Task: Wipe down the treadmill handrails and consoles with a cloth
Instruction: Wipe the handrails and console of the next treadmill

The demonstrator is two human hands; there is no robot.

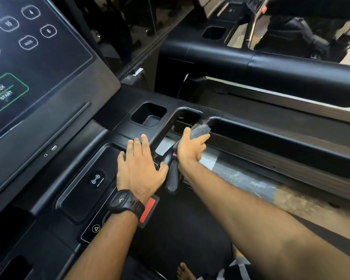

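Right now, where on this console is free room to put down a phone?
The square cup holder between the screen and the handrail is bare. The charging tray is free around its icon; the left hand covers its far end. It is crowded by the right hand and cloth.

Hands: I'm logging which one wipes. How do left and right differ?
The left hand lies flat, fingers straight, on the console; the right hand grips a grey cloth. The left wrist wears a black watch; the right wrist is bare. Both forearms are bare.
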